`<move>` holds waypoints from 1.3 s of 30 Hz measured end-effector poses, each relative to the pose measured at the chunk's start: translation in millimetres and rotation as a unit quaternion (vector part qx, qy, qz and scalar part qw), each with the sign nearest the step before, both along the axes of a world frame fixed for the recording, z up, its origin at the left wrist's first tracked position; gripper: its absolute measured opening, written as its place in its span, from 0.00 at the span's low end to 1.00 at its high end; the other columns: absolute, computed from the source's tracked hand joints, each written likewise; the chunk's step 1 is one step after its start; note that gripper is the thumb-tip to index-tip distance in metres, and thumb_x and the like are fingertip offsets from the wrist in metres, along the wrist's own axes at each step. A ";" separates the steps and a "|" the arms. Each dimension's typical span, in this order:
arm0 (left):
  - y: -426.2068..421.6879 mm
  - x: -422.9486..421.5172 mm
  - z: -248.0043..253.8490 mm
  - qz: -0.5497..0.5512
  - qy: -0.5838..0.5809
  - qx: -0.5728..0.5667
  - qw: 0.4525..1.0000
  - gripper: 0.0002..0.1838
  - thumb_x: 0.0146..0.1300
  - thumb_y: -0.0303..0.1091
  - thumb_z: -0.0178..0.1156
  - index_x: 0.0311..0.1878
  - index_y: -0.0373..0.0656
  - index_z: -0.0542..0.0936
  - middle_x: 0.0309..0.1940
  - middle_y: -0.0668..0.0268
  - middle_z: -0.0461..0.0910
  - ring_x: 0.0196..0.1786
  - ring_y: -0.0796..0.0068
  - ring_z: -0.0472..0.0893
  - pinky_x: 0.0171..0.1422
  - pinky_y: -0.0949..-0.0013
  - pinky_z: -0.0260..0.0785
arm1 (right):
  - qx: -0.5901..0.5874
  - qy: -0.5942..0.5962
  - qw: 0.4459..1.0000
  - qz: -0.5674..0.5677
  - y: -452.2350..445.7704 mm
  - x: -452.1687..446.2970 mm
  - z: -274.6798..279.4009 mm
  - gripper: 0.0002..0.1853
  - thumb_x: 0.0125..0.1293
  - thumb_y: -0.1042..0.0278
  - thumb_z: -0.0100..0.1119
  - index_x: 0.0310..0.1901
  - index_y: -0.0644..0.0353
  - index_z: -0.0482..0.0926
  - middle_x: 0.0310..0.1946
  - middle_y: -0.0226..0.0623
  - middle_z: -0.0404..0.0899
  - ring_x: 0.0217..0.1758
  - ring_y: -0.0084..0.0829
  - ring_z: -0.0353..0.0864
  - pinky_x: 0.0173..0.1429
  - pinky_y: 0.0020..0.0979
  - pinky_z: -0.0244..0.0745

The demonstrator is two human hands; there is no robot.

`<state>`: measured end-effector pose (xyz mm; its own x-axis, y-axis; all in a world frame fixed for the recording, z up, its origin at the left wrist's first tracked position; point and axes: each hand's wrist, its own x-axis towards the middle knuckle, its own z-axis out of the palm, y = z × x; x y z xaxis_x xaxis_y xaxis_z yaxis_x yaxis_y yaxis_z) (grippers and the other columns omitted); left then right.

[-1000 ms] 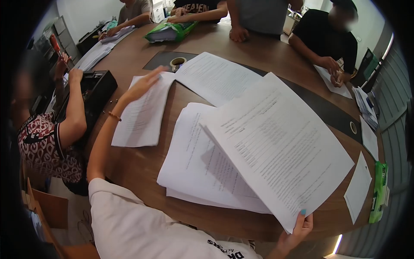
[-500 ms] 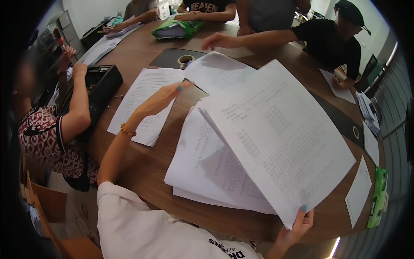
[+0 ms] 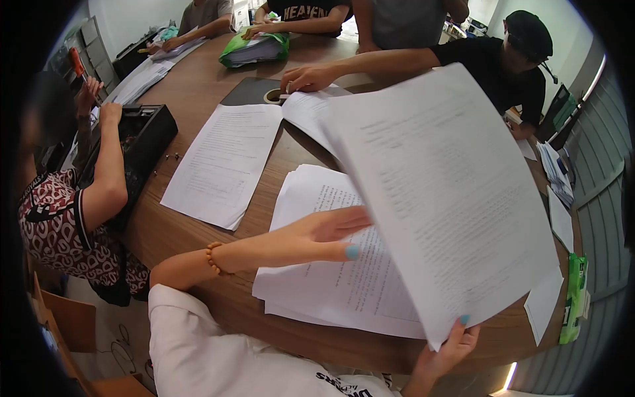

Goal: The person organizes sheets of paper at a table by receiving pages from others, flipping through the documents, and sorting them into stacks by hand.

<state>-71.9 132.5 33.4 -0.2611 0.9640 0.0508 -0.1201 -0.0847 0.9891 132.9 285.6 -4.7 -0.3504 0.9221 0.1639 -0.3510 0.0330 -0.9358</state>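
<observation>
My right hand [image 3: 451, 345] pinches the lower corner of some large printed sheets [image 3: 456, 192], thumb on top. The sheets rise tilted above the table, blurred near their upper part. My left hand [image 3: 331, 235] is open, fingers stretched toward the sheets' left edge, with the fingertips hidden behind it. Below that hand lies a stack of printed paper [image 3: 311, 291] on the wooden table. Further left is another printed stack [image 3: 221, 165], lying flat. Behind the raised sheets, more printed paper [image 3: 307, 119] is partly covered.
A co-worker's hand [image 3: 307, 78] reaches to a tape roll [image 3: 272, 96] on a dark mat. At left, a person holds a screwdriver [image 3: 77, 63] over a black open case [image 3: 149, 129]. Green packs [image 3: 254, 49] and loose sheets [image 3: 544, 308] lie around the wooden table [image 3: 198, 258].
My left hand has come down and right, from above the left papers to the raised sheets' edge. The sheets have lifted higher. The co-worker's hand has moved left to the tape roll.
</observation>
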 end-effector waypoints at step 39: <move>10.1 -30.0 -16.3 0.031 -0.161 -0.142 0.976 0.27 0.52 0.31 0.56 0.54 0.31 0.60 0.52 0.54 0.64 0.55 0.69 0.63 0.57 0.71 0.56 | 0.138 -0.232 0.891 0.365 112.4 -73.3 45.0 0.20 0.56 0.74 0.50 0.50 0.70 0.62 0.41 0.39 0.70 0.43 0.22 0.69 0.46 0.21 0.65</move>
<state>-101.9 142.6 17.1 -0.2786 0.9090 -0.3099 -0.4316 0.1698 0.8859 59.6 398.0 40.3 -0.9294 0.3677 0.0304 0.0495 0.2059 -0.9773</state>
